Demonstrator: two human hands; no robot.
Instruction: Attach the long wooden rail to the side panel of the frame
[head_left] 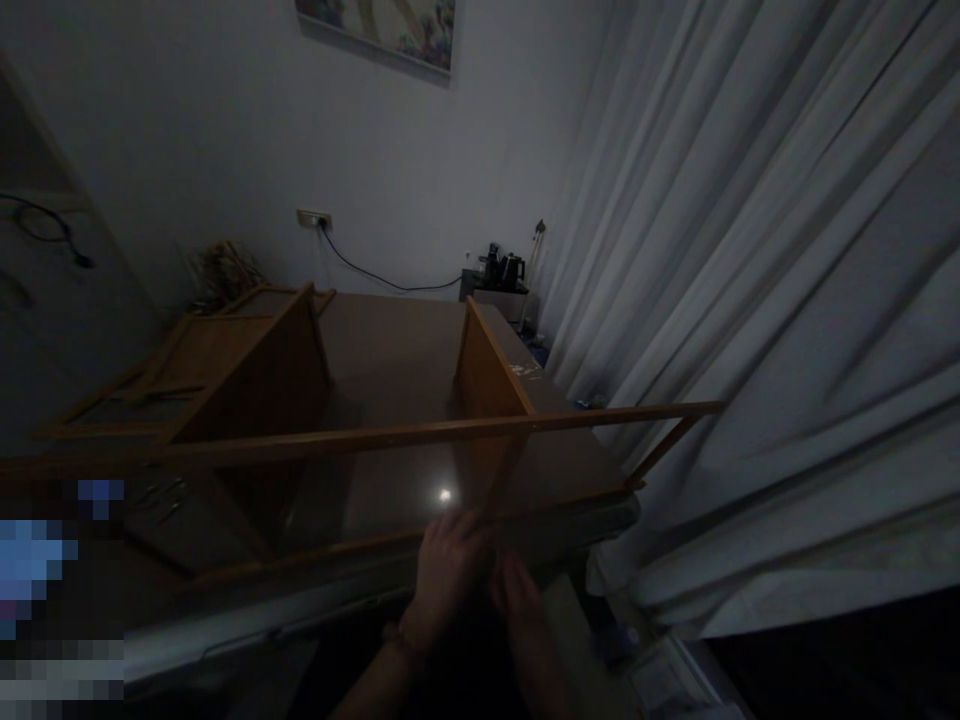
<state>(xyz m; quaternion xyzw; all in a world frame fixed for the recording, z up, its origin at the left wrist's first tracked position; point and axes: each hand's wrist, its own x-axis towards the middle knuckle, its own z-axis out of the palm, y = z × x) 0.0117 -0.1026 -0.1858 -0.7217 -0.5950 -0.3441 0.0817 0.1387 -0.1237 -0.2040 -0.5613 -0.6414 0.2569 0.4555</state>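
A wooden frame with upright side panels (491,365) stands on a brown tabletop (390,345). Its long front rail (390,437) crosses the view from left to right. Just below the table's front edge, my left hand (450,555) is held with fingers curled, a bracelet (397,640) on the wrist. Close beside it on the right is my right hand (517,590), in deep shadow, its fingers drawn together. Both hands are nearly touching. Whatever may be between the fingers is too dark to make out.
Small metal pieces (161,495) lie at the left, and pale bits (525,370) lie right of the wooden panel. A slatted wooden panel (202,345) rests at the back left. Black kettle-like items (510,270) stand behind. White curtains (750,250) hang along the right.
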